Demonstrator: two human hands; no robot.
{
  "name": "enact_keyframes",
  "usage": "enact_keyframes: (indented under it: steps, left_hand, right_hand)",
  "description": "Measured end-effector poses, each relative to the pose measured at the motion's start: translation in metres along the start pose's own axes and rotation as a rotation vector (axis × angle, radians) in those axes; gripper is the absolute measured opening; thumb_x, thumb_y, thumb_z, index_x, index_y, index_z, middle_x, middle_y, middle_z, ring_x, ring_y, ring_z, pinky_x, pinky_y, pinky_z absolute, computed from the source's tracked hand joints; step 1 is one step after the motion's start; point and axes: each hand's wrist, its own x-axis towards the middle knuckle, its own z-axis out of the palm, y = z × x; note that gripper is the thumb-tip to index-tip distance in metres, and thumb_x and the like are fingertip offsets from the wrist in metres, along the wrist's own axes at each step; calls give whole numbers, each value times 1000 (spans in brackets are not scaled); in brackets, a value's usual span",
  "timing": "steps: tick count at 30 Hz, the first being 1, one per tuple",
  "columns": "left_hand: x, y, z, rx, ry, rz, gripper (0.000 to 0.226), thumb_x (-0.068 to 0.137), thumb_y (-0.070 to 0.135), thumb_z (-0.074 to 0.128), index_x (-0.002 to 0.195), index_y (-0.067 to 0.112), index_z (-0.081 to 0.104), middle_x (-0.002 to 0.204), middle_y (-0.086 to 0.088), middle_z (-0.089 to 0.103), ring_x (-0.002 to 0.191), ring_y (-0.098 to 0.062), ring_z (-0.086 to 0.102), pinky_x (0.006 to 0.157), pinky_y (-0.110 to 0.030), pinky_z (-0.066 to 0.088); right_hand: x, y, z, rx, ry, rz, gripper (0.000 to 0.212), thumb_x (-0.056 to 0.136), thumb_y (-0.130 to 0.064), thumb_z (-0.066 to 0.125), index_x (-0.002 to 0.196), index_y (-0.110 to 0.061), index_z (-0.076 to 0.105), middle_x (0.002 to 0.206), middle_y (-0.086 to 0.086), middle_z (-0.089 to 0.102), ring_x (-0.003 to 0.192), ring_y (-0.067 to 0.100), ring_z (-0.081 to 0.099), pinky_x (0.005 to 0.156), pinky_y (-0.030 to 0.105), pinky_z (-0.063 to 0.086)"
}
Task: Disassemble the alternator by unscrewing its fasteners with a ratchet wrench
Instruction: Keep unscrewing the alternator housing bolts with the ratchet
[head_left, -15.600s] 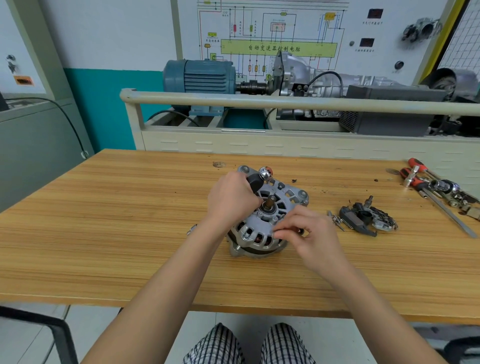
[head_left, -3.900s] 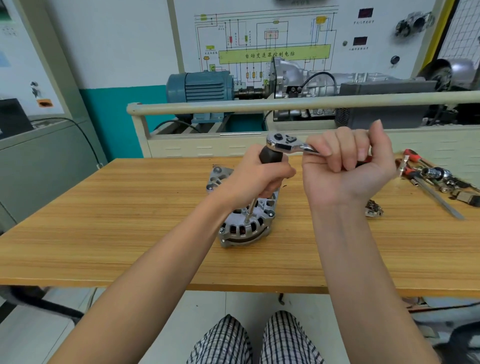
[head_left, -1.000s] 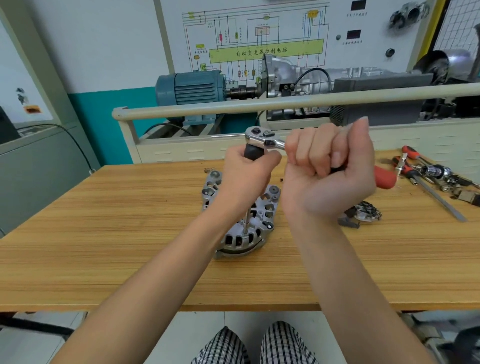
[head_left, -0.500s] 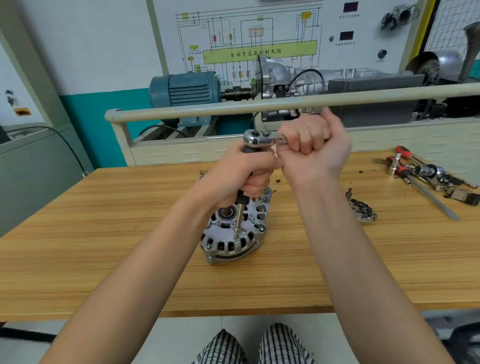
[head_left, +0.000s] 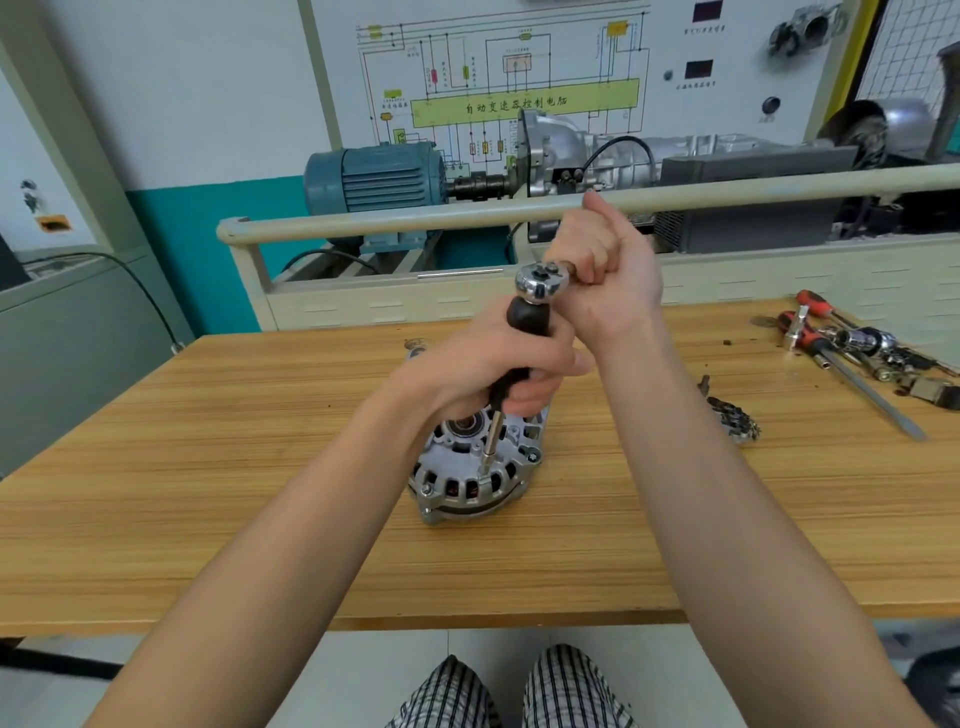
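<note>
Left hand (head_left: 498, 369) grips the black driver handle (head_left: 527, 317) above the alternator (head_left: 467, 473); right hand (head_left: 605, 275) grips the ratchet wrench (head_left: 540, 278). Loose tools (head_left: 852, 348) lie right; wall diagram's (head_left: 524, 78) writing is too small to read.

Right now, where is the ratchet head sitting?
In the head view the ratchet head is up at centre, above the alternator, atop the black-handled extension gripped by the left hand, right beside the right hand.

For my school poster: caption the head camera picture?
Two hands turn a ratchet wrench on an alternator atop a wooden table.
</note>
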Motion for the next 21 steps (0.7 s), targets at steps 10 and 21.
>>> enact_keyframes:
  steps: [10,21]
  left_hand:
    - [4,-13,23,100,699,137,39,82,-5,56,52,11,37,47,-2,28,41,-16,22,43,-19,19]
    - [7,3,9,-38,88,27,43,79,5,58,42,18,41,37,4,32,31,-9,24,37,-17,21]
  right_hand:
    - [-54,55,-5,-522,-434,-856,50,94,-12,28,46,-15,41,41,-3,20,37,12,17,46,24,23]
    - [-8,-1,3,-8,-22,-162,53,94,-16,38,42,-21,29,40,-9,13,35,7,8,35,20,10]
